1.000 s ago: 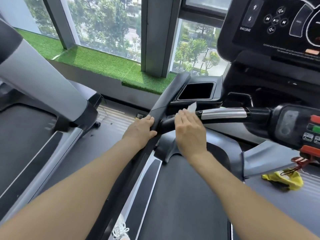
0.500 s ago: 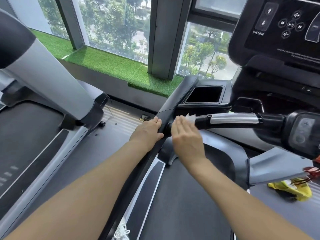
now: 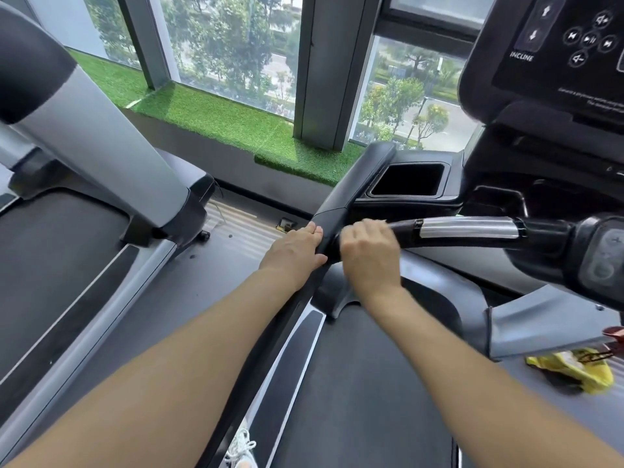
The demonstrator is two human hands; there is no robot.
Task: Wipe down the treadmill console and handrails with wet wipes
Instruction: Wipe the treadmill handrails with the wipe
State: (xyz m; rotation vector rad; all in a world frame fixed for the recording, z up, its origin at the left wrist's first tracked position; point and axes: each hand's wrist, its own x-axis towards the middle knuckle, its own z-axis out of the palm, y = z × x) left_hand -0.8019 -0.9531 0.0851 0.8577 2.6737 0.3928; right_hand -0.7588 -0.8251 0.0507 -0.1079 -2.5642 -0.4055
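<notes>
Handrail: the black front bar [image 3: 403, 228] runs left to right across the middle of the scene, joining the black side rail [image 3: 341, 211] at its left end; a shiny silver sleeve [image 3: 469, 228] covers its middle stretch.
Wipe: hardly visible; only a blurred pale edge [image 3: 383, 221] shows at the far side of the right hand, on the bar.
Right hand: the right hand [image 3: 368, 251] sits on the left end of the front bar, knuckles up, its fingers curled down over the bar and the wipe; the hand is blurred.
Left hand: the left hand [image 3: 293, 253] rests on the side rail just left of the joint, fingers together and fairly straight along the rail, thumb on the near side; it holds nothing else.
Gap between hands: the two hands are near each other, with the black joint between them.
Console: the black console [image 3: 547, 72] stands at the far right, with arrow buttons above the word INCLINE and a ring of media buttons beside them.
Tray: a dark rectangular cup tray [image 3: 407, 180] lies just beyond the bar, left of the console.
Control pod: a rounded dark pod [image 3: 601, 258] with grey buttons sits at the right end of the bar.
Belt: the dark treadmill belt [image 3: 364, 383] lies under the forearms.
Yellow item: a crumpled yellow thing [image 3: 574, 368] lies at the near right; what it is cannot be told.
Neighbouring machine: another treadmill [image 3: 67, 130] with a grey upright stands on the left.
Window ledge: a strip of green artificial grass [image 3: 219, 119] runs below the windows, with trees outside.
Shoe: a white laced shoe [image 3: 241, 447] shows at the bottom edge.
</notes>
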